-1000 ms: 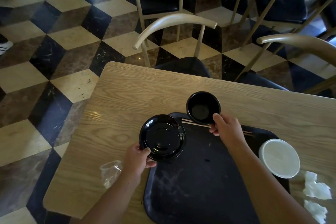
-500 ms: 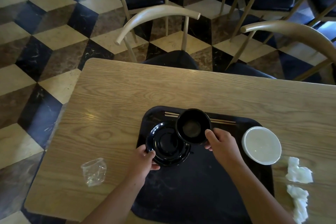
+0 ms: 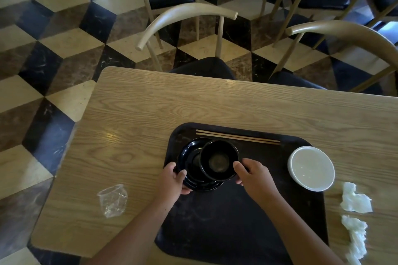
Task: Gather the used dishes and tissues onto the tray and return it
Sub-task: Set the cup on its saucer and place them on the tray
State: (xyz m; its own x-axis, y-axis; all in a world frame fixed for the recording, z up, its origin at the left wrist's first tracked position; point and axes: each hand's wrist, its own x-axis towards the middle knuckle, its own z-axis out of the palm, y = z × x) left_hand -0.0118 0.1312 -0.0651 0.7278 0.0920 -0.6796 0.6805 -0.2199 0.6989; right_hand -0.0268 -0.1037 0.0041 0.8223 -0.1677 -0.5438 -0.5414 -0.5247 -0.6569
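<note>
1. Head view, surface: wooden table (image 3: pixel 215 105), pale oak grain, rounded corners, with a glare patch left of the tray.
2. Black tray (image 3: pixel 237 221) on the table, scuffed, and reaching the near edge.
3. Black plate (image 3: pixel 189 170) on the tray's far-left part; black bowl (image 3: pixel 219 160) sitting on the plate, off-centre to the right.
4. Left hand (image 3: pixel 174 180) closed on the plate's near-left rim, thumb on top.
5. Right hand (image 3: pixel 254 175) gripping the bowl's right rim, thumb over the edge.
6. Chopsticks (image 3: pixel 238 137), one pair, lying along the tray's far edge.
7. White bowl (image 3: pixel 311 168) at the tray's right edge, partly overhanging it.
8. Tissues (image 3: pixel 355 200), two crumpled pieces on bare table right of the tray.
9. Clear plastic wrapper (image 3: pixel 112 200) on the table, left of the tray.
10. Room: cube-pattern tiled floor (image 3: pixel 53 38) in cream, brown and black; curved-back wooden chair (image 3: pixel 187 15) with a dark seat at the table's far side, more chairs behind.
</note>
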